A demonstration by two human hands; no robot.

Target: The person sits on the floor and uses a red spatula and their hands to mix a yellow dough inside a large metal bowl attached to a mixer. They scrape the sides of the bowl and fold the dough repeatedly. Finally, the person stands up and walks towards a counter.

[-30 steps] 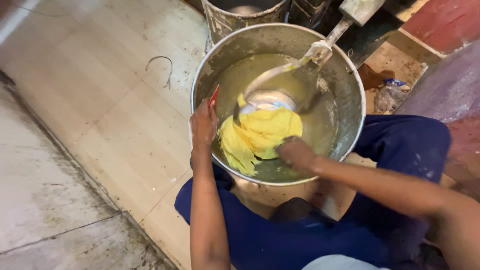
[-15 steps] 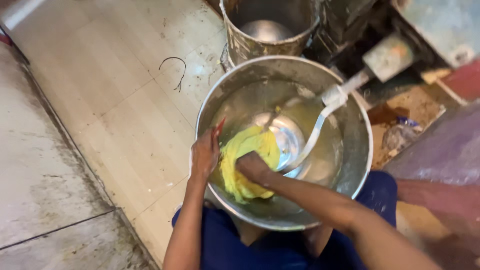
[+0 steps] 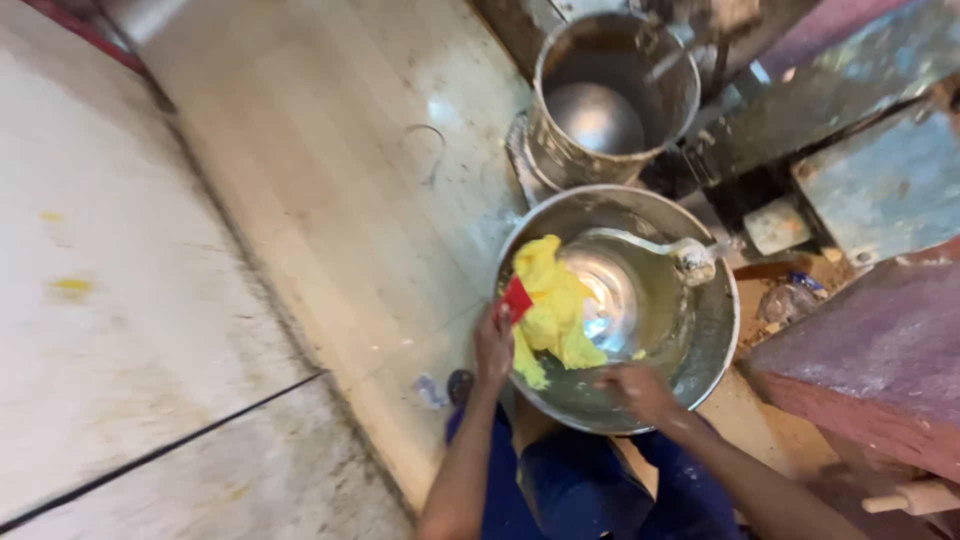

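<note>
Steel basin (image 3: 715, 330) rim — left hand (image 3: 492, 345) grips it; right hand (image 3: 635, 388) inside.

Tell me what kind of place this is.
Probably a working kitchen or food-prep area at floor level. A large metal bowl holds yellow dough and a ladle; the left hand holds a red scraper; a steel bucket stands on the stained tiled floor.

Left hand (image 3: 493, 345), centre of frame just below middle: forearm rising from lower edge, fingers curled shut in a grip. Right hand (image 3: 637, 388), right of it and slightly lower: forearm entering from lower right, fingers bent; blurred, grip unclear.
</note>
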